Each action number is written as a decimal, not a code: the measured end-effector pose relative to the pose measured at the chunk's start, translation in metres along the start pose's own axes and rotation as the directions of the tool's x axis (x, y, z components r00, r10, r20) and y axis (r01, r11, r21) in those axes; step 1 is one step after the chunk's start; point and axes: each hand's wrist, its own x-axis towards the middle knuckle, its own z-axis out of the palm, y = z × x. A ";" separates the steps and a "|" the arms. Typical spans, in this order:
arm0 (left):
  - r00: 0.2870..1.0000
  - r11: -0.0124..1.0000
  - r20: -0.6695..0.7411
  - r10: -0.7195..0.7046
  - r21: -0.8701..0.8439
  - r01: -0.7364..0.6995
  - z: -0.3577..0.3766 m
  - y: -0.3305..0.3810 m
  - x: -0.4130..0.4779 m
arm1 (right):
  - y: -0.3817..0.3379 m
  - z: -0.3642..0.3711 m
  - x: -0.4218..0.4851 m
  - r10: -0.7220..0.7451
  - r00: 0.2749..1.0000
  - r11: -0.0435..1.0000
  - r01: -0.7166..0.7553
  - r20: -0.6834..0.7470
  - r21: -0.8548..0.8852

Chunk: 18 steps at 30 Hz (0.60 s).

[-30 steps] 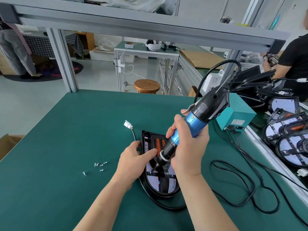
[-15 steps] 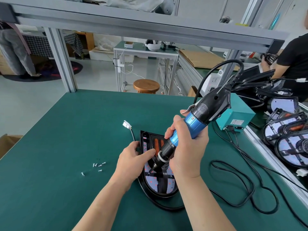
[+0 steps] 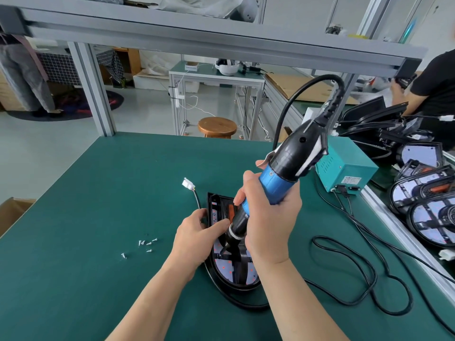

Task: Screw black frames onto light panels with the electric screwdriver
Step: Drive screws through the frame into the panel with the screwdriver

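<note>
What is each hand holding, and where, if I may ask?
Right hand: electric screwdriver, by its blue barrel. Left hand: light panel, at its left edge.

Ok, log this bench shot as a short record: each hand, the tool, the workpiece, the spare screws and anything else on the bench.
right hand: grips screwdriver, tilted, bit down on the panel
left hand: holds panel at its left edge
panel: flat on mat, black frame on top
screws: loose on the mat, left of the panel
power box: right of the screwdriver, cables trailing
other panels: far right
</note>
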 end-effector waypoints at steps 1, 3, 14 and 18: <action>1.000 1.000 0.004 0.002 -0.001 -0.002 0.000 0.000 0.000 | 0.002 0.001 0.001 0.014 0.997 1.000 -0.016 -0.080 -0.027; 1.000 1.000 0.010 0.003 -0.003 -0.003 0.001 0.000 0.000 | 0.004 0.001 0.005 0.047 0.981 0.997 -0.056 -0.189 -0.044; 1.000 1.000 -0.007 0.007 0.001 -0.007 0.001 0.000 0.000 | -0.001 0.001 0.004 0.108 0.987 0.993 -0.112 0.119 0.030; 1.000 1.000 -0.011 0.012 -0.011 -0.012 0.002 -0.001 0.001 | 0.001 0.005 -0.001 0.059 0.982 0.995 -0.071 -0.179 -0.063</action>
